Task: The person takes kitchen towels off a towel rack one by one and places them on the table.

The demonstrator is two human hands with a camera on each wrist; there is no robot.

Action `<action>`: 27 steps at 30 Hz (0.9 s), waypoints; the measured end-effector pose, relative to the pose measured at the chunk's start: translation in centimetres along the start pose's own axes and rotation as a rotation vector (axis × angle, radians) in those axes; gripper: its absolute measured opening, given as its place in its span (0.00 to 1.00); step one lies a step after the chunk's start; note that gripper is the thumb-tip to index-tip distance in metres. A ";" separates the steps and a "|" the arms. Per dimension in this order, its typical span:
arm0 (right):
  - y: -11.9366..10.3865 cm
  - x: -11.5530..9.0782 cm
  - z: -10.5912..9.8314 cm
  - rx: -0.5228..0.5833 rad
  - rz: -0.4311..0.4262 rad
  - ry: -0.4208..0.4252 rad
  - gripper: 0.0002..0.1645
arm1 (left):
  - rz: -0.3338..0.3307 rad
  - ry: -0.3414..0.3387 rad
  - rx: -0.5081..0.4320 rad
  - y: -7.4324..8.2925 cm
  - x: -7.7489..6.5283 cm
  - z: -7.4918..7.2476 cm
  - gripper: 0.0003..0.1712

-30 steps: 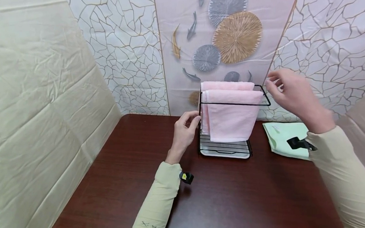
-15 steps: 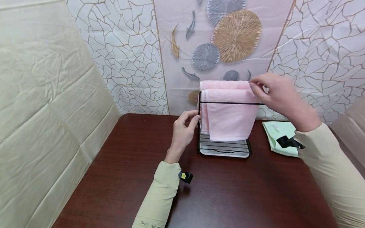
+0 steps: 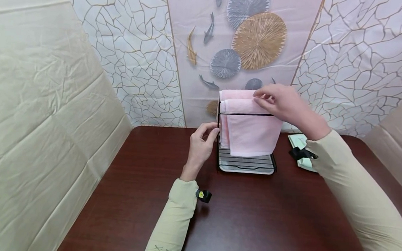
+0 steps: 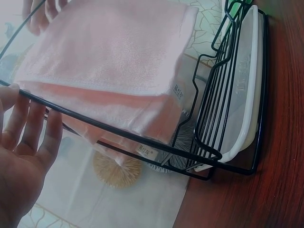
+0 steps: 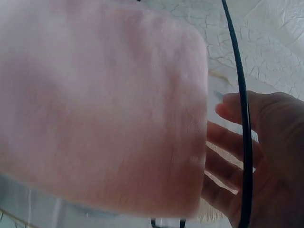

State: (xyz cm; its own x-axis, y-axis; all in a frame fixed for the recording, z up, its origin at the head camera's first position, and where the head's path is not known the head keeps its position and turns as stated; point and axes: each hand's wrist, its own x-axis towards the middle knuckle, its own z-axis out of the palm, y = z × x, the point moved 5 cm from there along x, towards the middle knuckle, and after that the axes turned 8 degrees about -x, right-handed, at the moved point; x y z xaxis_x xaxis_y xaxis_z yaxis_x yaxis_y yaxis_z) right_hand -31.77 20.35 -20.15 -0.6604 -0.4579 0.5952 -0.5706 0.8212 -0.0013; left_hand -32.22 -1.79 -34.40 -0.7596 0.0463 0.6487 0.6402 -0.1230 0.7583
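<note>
A black wire rack (image 3: 246,114) stands on the table, with folded pink towels (image 3: 252,136) draped over it in two layers. My left hand (image 3: 201,143) pinches the rack's left upright; in the left wrist view its thumb and fingers are around the black wire. My right hand (image 3: 285,103) is at the top of the rack, over the right part of the towels, fingers loosely bent. In the right wrist view, its fingers pass behind the towel's edge while the thumb stays apart from it.
A white drip tray (image 3: 247,171) lies at the rack's base. To the right, a folded light green cloth (image 3: 298,140) is partly covered by my right sleeve. A patterned curtain (image 3: 139,60) hangs behind the dark wooden table (image 3: 149,181).
My right hand has moved left from beyond the rack's right end to above the towels. My left hand keeps its place on the upright, and the rack and towels look the same.
</note>
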 end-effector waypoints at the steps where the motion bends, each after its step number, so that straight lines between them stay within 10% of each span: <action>1: -0.1 0.2 0.1 0.002 -0.003 -0.004 0.06 | 0.000 0.001 -0.002 0.0 0.0 0.0 0.12; 27: 0.1 2.6 2.6 0.019 0.035 -0.336 0.12 | -0.007 0.010 -0.025 -0.1 0.0 0.0 0.11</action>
State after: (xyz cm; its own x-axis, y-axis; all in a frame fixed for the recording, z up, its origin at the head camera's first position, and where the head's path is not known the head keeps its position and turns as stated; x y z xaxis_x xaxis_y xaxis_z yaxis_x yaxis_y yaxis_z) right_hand -34.83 18.35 -20.74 -0.8021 -0.5183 0.2966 -0.5514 0.8336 -0.0344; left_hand -32.28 -1.76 -34.49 -0.7654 0.0375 0.6424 0.6317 -0.1469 0.7612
